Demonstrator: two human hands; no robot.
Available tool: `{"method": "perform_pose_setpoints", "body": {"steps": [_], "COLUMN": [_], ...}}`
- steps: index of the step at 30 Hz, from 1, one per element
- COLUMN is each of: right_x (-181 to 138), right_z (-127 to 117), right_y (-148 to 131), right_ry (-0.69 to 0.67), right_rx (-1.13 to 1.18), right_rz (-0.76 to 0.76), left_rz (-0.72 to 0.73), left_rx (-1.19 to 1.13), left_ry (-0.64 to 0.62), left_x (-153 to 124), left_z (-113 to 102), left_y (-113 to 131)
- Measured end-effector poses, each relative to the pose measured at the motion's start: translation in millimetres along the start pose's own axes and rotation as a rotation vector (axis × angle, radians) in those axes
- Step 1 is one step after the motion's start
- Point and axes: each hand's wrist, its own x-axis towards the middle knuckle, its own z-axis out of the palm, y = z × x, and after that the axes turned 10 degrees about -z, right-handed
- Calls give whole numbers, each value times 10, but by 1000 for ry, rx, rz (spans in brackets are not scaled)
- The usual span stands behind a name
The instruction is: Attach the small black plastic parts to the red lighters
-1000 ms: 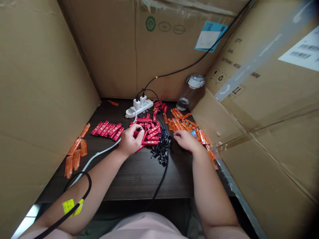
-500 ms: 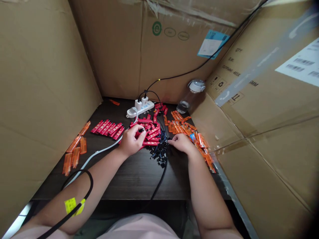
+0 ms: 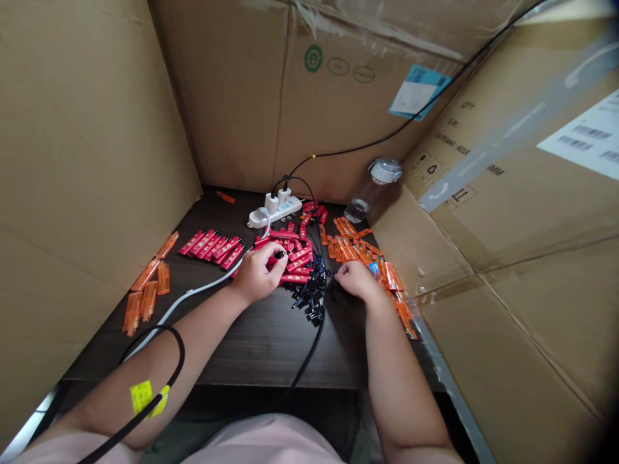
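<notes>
My left hand [image 3: 262, 274] is wrapped around a red lighter [image 3: 279, 256], its dark top showing between thumb and forefinger. Beneath and beyond it lies a heap of red lighters [image 3: 300, 258]. My right hand [image 3: 355, 280] is closed low over the table, fingertips pinched beside a pile of small black parts [image 3: 314, 290]; whatever is between them is too small to make out. Orange see-through lighter bodies [image 3: 345, 249] lie just beyond and to the right of that hand. A neat row of red lighters [image 3: 211, 248] rests left of my left hand.
More orange bodies [image 3: 149, 299] lie along the left side. A white power strip [image 3: 275, 212] with plugs stands at the back, near a clear water bottle [image 3: 358, 207]. A black cable [image 3: 316, 341] crosses the dark table [image 3: 271, 348]. Cardboard walls [image 3: 232, 96] enclose three sides.
My right hand has drawn slightly right, away from the black parts, its fingers curled in more. My left hand keeps its hold on the red lighter. The whole view has shifted a little.
</notes>
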Motion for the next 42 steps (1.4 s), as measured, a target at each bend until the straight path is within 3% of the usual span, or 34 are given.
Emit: {"method": "perform_pose_setpoints", "body": {"steps": [9,16,17,19,22,28,32,42], "right_x": [20,-129,-158,-211,-264,-301,-319,-352], "right_z": [33,-186,-185,-147,-45,79,94,102], "right_y": [29,-219,-288,-426,-589,-697,-718,-736], "right_ry": [92,154,118,-56,-312,-495,-554,-662], "right_rx": [108,488,588,1096,1397,1509,1564,1666], "right_rz": [15,-60,-85,-161,-202,-175,-169,-172], "left_rz": [38,-57,-90,-156,-246,-464,-590,-623], "left_rx": [2,-61,-98,-198,-351,-625,-804,-1047], "left_ry": [1,-62,-77,-113,-172,-383,-428,-541], "left_x": [1,-26,-35,-55,-80,-96,-94,-75], "left_z": [4,55,76,116,151,164,187,150], "left_y": [-15,50,72,125,202,205,166,186]}}
